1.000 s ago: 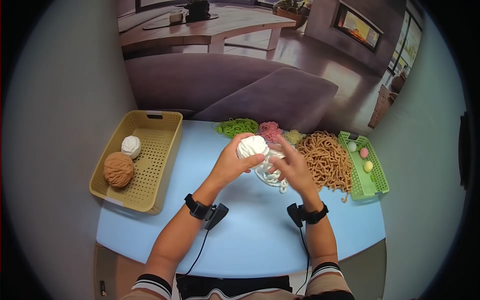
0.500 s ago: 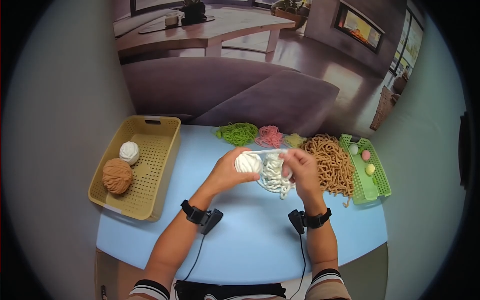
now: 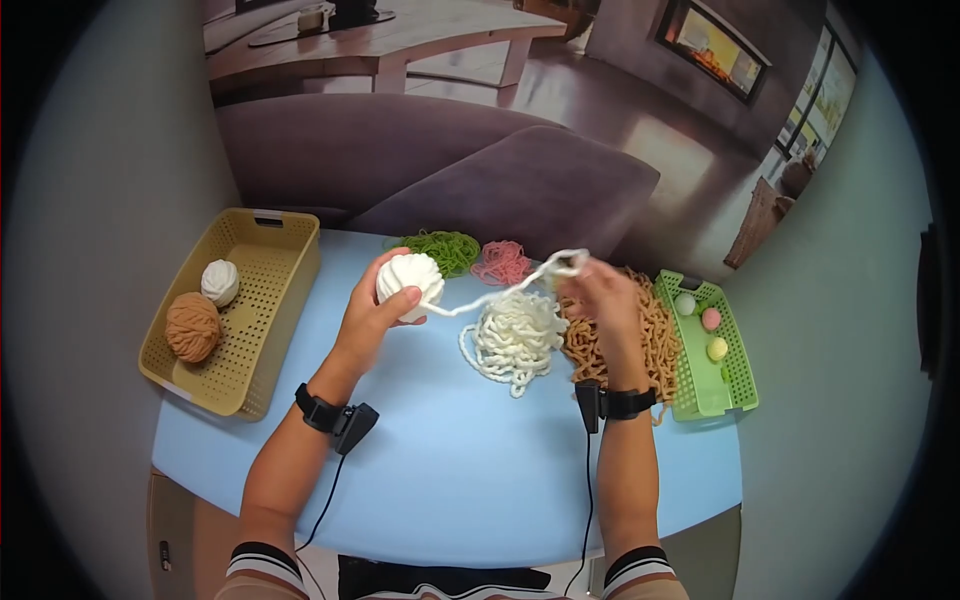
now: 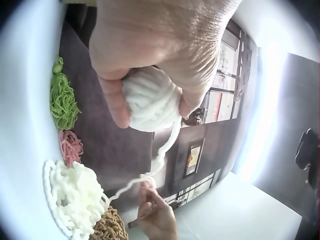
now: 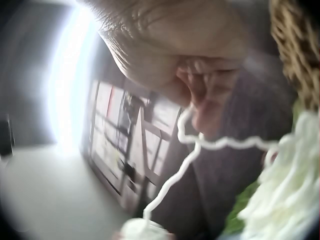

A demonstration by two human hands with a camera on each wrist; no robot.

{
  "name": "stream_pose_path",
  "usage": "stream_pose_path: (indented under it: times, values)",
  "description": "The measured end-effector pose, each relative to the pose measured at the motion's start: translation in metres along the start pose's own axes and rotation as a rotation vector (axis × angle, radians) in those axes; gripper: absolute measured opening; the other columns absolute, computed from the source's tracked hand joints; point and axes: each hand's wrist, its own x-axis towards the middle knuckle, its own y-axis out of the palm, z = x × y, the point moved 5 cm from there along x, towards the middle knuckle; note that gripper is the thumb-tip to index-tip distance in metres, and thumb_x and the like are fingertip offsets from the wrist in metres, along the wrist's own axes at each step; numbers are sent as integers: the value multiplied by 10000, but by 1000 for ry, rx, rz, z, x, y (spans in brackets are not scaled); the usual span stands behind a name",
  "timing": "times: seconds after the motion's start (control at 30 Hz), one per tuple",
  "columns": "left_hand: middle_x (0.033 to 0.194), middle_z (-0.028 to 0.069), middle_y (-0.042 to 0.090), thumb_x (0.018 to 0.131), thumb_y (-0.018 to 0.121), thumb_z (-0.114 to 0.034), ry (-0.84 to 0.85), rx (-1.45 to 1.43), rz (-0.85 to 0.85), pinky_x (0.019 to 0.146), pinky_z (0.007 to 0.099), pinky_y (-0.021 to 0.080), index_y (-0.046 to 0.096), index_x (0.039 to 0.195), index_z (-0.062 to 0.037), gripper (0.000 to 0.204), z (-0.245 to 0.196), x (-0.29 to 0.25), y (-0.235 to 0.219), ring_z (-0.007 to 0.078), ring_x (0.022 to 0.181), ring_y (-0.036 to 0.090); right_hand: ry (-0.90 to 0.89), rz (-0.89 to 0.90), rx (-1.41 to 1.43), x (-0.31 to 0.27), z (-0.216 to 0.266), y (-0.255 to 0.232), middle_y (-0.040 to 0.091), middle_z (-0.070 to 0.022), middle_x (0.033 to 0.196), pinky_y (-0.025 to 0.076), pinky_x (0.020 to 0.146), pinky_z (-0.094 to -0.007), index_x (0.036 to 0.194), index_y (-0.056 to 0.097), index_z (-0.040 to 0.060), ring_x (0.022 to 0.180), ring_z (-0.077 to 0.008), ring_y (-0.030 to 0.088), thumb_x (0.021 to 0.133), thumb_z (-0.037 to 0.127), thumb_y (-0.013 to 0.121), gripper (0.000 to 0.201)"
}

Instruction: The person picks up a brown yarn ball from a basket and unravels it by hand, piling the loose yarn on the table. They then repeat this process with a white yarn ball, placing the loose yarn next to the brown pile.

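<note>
My left hand (image 3: 366, 322) grips a white ball of wound yarn (image 3: 409, 281), thumb on the near side and fingers curled round it in the left wrist view. From the ball a white yarn strand (image 3: 468, 308) runs right and upward to my right hand (image 3: 612, 308). There thumb and fingers pinch the strand, as the right wrist view shows; in the head view that hand is blurred. Beyond the pinch, the strand (image 5: 235, 143) leads on to a loose white yarn pile (image 3: 516, 340), which lies on the blue table between and below both hands.
At left stands a tan basket (image 3: 270, 335) with a brown yarn ball (image 3: 193, 327) and a white one (image 3: 220, 282). Green yarn (image 3: 440, 252) and pink yarn (image 3: 501, 262) lie at the back. A brown yarn heap (image 3: 650, 350) sits beside a green basket (image 3: 690, 395) holding several small balls.
My left hand has moved left and up with the white ball, away from the pile. My right hand now pinches the strand farther from it, so a longer length spans between the hands.
</note>
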Motion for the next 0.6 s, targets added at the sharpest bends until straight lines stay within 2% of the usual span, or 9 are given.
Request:
stream_pose_path:
  times: [0.03,0.07,0.17,0.23,0.3,0.4,0.5,0.53,0.6]
  values:
    - [1297,101,590,904,715,-277,3,23,-15,839,367,603,395,1478,-72,689,-1,2,1,184,1134,632,45,25,-265,6,-12,1,738,-118,1076,563,624,-242,1295,614,-60,857,-178,730,982,240,641,434]
    - [1296,98,589,903,721,-280,-25,42,10,840,366,603,393,1479,-71,695,-1,3,5,183,1132,631,-333,-16,-786,17,-30,-6,741,-111,1077,549,596,-264,1341,592,-46,806,-169,716,948,229,681,487]
    - [1293,90,589,898,741,-291,-79,90,55,837,361,603,393,1479,-70,713,2,-4,18,178,1128,629,-205,134,-459,-19,-5,40,741,-135,1104,556,621,-290,1393,559,-16,771,-164,707,925,223,716,548]
    - [1290,85,590,892,757,-301,-68,103,79,832,358,603,401,1473,-69,720,7,-8,32,176,1124,628,-25,304,-76,-55,10,85,730,-197,1118,567,673,-321,1445,484,-35,755,-170,705,896,233,752,667]
    - [1268,96,596,877,786,-313,6,101,57,802,334,604,424,1439,-60,715,12,-7,35,171,1094,634,70,441,-121,-80,3,120,723,-234,1113,573,732,-344,1468,423,-66,760,-220,723,882,261,768,755]
    - [1227,105,615,868,807,-320,85,79,9,762,303,605,440,1409,-49,708,14,-8,34,166,1044,650,-214,231,-347,-86,0,130,719,-198,1122,548,547,-254,1468,429,-73,707,-141,693,880,213,774,739]
    - [1212,102,623,866,812,-324,43,55,-3,746,289,602,431,1408,-55,715,5,-12,32,168,1023,659,-165,220,-349,-85,-2,133,747,-183,990,541,537,-255,1451,427,-108,652,-145,685,867,213,785,757]
    - [1208,99,625,865,813,-327,23,50,-10,743,286,601,427,1408,-57,719,5,-13,33,169,1018,662,-165,201,-312,-86,0,135,746,-141,835,520,519,-251,1438,466,-83,597,-121,656,870,188,775,701]
    - [1216,93,623,859,815,-342,1,50,-19,746,294,602,416,1416,-70,737,5,-12,32,172,1017,665,-125,206,-320,-89,5,135,740,-160,829,543,608,-308,1322,571,-73,625,-187,687,887,199,746,542]
